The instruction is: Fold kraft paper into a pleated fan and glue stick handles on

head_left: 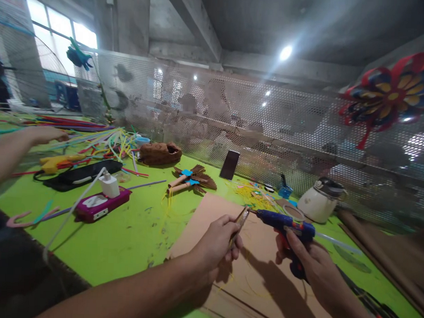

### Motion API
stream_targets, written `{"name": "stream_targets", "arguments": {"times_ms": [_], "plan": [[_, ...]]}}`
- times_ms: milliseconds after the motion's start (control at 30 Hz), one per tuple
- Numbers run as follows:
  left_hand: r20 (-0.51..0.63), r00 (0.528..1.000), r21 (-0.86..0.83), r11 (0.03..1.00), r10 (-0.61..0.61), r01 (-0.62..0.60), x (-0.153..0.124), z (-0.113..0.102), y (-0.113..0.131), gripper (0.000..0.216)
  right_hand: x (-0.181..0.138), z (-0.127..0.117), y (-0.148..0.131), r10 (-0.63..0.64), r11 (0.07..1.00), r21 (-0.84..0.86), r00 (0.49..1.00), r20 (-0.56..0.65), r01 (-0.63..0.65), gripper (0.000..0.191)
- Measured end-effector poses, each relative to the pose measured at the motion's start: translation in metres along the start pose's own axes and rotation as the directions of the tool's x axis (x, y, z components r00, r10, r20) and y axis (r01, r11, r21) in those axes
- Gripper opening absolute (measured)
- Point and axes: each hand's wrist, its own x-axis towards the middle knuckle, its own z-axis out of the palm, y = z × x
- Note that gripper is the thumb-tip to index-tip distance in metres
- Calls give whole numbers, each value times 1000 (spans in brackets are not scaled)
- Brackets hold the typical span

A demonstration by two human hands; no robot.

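Note:
In my right hand [309,260] is a blue hot glue gun [282,222], its clear glue stick [337,242] poking out at the back. My left hand [218,240] pinches a thin brownish piece [242,219] with a shiny edge; its exact kind is unclear. The glue gun's nozzle is at the upper tip of that piece. Both hands are above a tan cardboard sheet [210,219] on the green table. Beyond the sheet lie tan paper rolls [178,183] with blue bits, yellow strands and brown feather-like shapes.
A co-worker's hand [48,134] reaches in at left, above colourful strips [111,141]. A purple power strip [102,206] with a white charger [109,185], a brown pouch [160,153], a phone [230,164] and a white kettle [316,202] stand around. Perforated metal panel [199,117] rises behind.

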Motion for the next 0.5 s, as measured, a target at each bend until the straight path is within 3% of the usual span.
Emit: {"name": "stream_targets", "arguments": {"times_ms": [500], "plan": [[39,999,-30,1000,1,0,1,-3,0,5,-7,4,-10,-107,991,-79,994,30,109,50]]}}
